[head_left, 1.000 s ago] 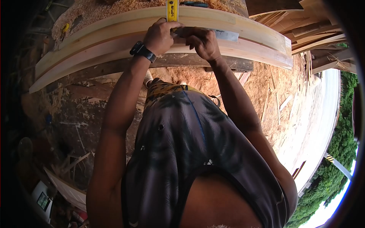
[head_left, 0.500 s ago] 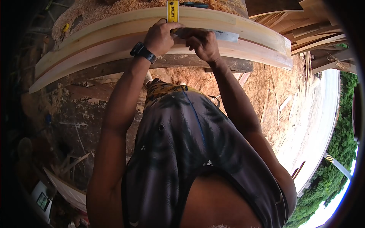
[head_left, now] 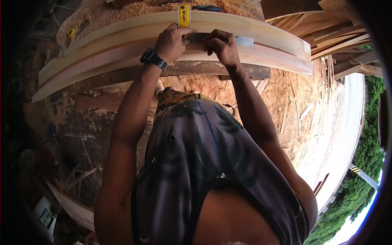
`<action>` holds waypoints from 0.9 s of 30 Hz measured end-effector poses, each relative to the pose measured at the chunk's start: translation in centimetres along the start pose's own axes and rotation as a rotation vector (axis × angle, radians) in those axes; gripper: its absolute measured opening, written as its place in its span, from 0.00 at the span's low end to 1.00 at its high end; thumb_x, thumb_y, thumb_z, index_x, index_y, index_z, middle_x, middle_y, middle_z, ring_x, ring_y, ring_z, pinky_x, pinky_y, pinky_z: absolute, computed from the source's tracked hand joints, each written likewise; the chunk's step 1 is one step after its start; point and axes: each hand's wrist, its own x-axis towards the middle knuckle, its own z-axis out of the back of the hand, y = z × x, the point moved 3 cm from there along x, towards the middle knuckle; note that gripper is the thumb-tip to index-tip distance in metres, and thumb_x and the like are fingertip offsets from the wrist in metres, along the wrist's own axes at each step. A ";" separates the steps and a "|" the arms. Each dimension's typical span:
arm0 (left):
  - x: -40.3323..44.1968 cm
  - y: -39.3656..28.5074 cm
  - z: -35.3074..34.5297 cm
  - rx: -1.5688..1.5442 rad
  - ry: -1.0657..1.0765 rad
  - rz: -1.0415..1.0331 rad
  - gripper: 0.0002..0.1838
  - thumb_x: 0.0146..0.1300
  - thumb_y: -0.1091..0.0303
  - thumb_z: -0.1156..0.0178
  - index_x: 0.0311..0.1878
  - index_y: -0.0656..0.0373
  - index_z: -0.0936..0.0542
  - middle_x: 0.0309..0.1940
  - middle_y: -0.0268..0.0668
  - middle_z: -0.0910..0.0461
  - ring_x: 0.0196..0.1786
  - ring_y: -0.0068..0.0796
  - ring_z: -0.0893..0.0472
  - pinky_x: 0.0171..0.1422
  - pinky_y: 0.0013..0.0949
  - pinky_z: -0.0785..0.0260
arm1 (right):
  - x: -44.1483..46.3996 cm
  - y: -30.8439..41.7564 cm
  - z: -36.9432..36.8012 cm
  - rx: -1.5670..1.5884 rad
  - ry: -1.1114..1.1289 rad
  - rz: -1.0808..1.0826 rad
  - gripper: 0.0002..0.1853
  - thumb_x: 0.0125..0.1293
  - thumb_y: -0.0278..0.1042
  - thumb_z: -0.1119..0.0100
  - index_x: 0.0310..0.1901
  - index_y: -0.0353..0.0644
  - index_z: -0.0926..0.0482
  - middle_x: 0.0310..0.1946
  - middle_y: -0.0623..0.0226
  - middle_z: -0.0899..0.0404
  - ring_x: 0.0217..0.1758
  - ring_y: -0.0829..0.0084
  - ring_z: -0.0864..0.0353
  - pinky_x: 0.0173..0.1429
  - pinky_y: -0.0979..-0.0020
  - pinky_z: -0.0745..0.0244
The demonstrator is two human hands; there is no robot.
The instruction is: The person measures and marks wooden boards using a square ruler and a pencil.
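Observation:
A square with a yellow stock marked LOTUS and a metal blade lies across pale wooden boards. My left hand, a black watch on its wrist, is closed around the near end of the stock, its index finger stretched along the blade. Over the middle of the blade is my right hand, fingers bent and pressed together. Whatever is between those fingers, if anything, is hidden. The blade's far end sticks out to the right of that hand.
Wood shavings are heaped behind the boards. A dark beam runs beneath them on the near side. Stacked timber offcuts stand at the upper right. Sawdust and loose strips cover the ground.
My right hand has shifted slightly to the right along the blade, covering more of its lettering. My left hand stays on the stock, and the square remains across the boards.

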 end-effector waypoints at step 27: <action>-2.5 3.5 7.4 -0.034 0.015 0.149 0.21 0.64 0.76 0.30 0.59 0.46 0.13 0.43 0.41 0.21 0.45 0.39 0.15 0.53 0.41 0.19 | 0.0 -0.1 7.7 -0.228 -0.297 0.029 0.13 0.63 0.22 0.32 0.50 0.35 0.15 0.41 0.63 0.08 0.43 0.74 0.09 0.49 0.71 0.15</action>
